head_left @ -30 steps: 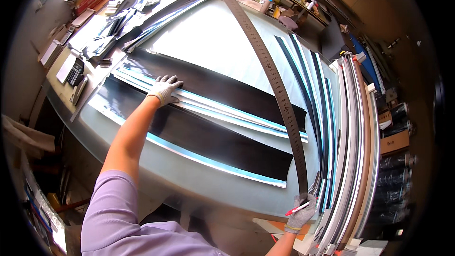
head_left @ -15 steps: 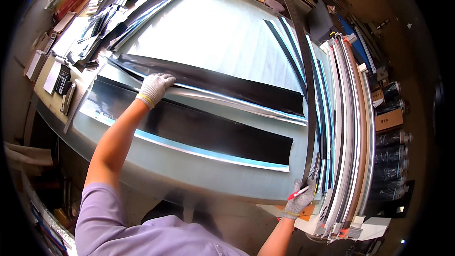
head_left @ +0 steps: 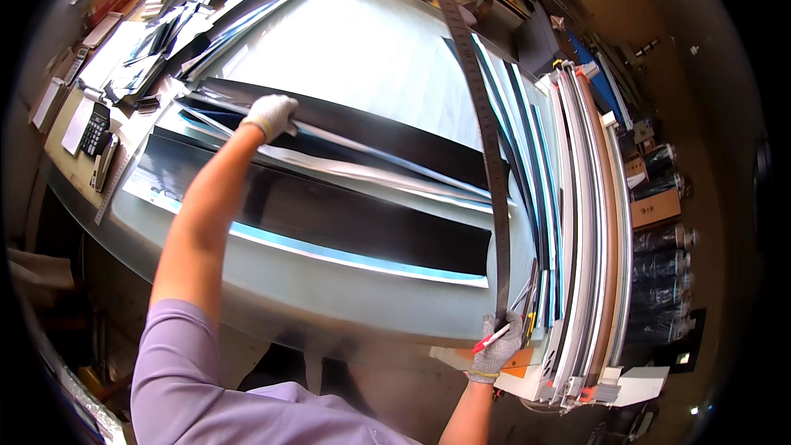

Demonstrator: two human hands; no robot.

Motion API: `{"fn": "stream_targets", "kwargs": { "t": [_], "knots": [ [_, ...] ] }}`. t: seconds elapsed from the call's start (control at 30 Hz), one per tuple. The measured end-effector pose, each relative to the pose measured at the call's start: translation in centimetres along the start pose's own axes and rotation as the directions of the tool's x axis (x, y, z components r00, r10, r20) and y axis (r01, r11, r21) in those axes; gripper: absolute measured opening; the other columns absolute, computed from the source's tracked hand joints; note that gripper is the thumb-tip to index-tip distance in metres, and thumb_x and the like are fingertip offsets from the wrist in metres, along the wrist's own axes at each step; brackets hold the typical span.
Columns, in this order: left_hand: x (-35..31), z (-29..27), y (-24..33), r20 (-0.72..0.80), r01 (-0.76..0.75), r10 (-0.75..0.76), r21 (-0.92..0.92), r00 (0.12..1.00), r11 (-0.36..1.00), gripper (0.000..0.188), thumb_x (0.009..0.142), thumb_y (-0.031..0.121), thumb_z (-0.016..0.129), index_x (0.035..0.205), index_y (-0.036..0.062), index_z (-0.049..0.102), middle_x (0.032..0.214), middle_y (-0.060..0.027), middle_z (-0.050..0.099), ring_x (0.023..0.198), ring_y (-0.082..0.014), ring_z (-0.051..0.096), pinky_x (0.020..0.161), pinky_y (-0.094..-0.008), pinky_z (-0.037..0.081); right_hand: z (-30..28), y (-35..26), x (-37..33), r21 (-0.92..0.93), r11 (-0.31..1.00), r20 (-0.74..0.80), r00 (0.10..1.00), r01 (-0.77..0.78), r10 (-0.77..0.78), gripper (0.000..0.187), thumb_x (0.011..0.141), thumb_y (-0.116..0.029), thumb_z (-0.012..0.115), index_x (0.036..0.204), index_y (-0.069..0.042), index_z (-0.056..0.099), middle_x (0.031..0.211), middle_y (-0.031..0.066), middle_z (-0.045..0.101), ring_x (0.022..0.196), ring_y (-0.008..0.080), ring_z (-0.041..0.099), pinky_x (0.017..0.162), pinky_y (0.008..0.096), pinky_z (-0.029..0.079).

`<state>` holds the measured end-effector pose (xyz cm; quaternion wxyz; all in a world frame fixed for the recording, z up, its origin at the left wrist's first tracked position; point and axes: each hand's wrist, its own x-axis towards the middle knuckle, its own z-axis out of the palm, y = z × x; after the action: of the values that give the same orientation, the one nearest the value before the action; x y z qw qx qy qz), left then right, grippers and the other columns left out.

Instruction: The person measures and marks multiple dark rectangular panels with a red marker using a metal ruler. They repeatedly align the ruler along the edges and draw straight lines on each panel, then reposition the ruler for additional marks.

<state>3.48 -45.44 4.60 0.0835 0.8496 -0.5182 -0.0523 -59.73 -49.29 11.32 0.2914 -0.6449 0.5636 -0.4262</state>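
Note:
My left hand (head_left: 272,117), in a pale knit glove, is closed on the near edge of a dark film strip (head_left: 371,122) and holds that edge up off the layers below. White and blue edges of further layers show under it. A second dark film strip (head_left: 371,222) with a blue and white border lies flat, nearer to me. My gloved right hand (head_left: 499,348) grips the near end of a long dark steel ruler (head_left: 478,99), which reaches away across the table. A red and white marker pen (head_left: 491,339) is held in the same hand.
Narrow film strips (head_left: 527,148) lie right of the ruler, beside a bundle of long rolls (head_left: 589,239) along the table's right side. A calculator (head_left: 95,128), a stapler (head_left: 105,163) and film scraps (head_left: 169,37) are on the left. A folded film length (head_left: 264,12) lies at far left.
My left hand has raised the film strip's near edge, widening the gap beneath it. The ruler's far part has swung left, now crossing the strip's right end. The whole view has shifted slightly.

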Motion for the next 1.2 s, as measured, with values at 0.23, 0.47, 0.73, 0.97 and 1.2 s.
{"fn": "stream_targets", "kwargs": {
  "t": [0.23, 0.47, 0.73, 0.97, 1.2],
  "knots": [
    [1.5, -2.7, 0.1, 0.311, 0.065, -0.026, -0.115, 0.950, 0.991, 0.035, 0.083, 0.033, 0.084, 0.107, 0.0068, 0.081, 0.092, -0.0179, 0.078, 0.087, -0.0333, 0.075, 0.084, -0.0431, 0.057, -0.9, 1.9, -3.0, 0.335, 0.923, -0.058, 0.973, -0.191, 0.222, 0.040, 0.078, 0.005, 0.081, 0.113, 0.002, 0.062, 0.102, 0.0051, 0.062, 0.094, 0.0167, 0.061, 0.087, 0.0302, 0.053],
    [0.9, -0.4, 3.6, 0.253, -0.152, 0.131, 0.066, 0.959, 0.986, 0.066, 0.085, 0.062, 0.073, 0.125, 0.0092, 0.074, 0.123, -0.0203, 0.070, 0.115, -0.0383, 0.068, 0.101, -0.0452, 0.054, -0.5, 0.0, -5.4, 0.126, 0.982, -0.032, 0.989, -0.141, 0.147, 0.038, 0.080, 0.012, 0.075, 0.112, 0.000, 0.062, 0.105, 0.0054, 0.059, 0.095, 0.0158, 0.058, 0.092, 0.0342, 0.057],
    [3.3, 2.8, 10.7, 0.220, -0.266, 0.222, 0.198, 0.950, 0.943, 0.061, 0.096, 0.064, 0.060, 0.119, 0.0099, 0.074, 0.113, -0.0171, 0.072, 0.106, -0.0357, 0.071, 0.091, -0.0472, 0.056, 0.4, 0.2, -6.7, 0.258, 0.941, -0.109, 0.961, -0.218, 0.253, 0.014, 0.092, -0.007, 0.070, 0.106, -0.005, 0.066, 0.099, 0.0035, 0.060, 0.092, 0.0149, 0.059, 0.091, 0.0385, 0.057],
    [5.1, 5.8, 17.3, 0.166, -0.410, 0.384, 0.177, 0.908, 0.895, 0.045, 0.101, 0.050, 0.059, 0.122, 0.0118, 0.072, 0.111, -0.0159, 0.073, 0.104, -0.0342, 0.072, 0.088, -0.0469, 0.058, -0.4, -0.4, -7.5, -0.249, 0.963, -0.062, 0.994, -0.100, 0.087, 0.039, 0.080, -0.006, 0.086, 0.110, 0.001, 0.063, 0.096, 0.0065, 0.062, 0.088, 0.0165, 0.058, 0.082, 0.0318, 0.051],
    [6.7, 3.1, 19.8, 0.007, -0.291, 0.292, 0.128, 0.956, 0.948, 0.021, 0.096, 0.011, 0.060, 0.109, 0.0125, 0.077, 0.102, -0.0149, 0.078, 0.099, -0.0339, 0.076, 0.084, -0.0455, 0.061, -1.7, 1.4, -8.5, 0.026, 0.989, -0.159, 0.976, -0.144, 0.147, 0.033, 0.085, 0.002, 0.078, 0.114, 0.003, 0.064, 0.105, 0.0082, 0.062, 0.094, 0.0171, 0.060, 0.084, 0.0336, 0.057]
  ]
}}
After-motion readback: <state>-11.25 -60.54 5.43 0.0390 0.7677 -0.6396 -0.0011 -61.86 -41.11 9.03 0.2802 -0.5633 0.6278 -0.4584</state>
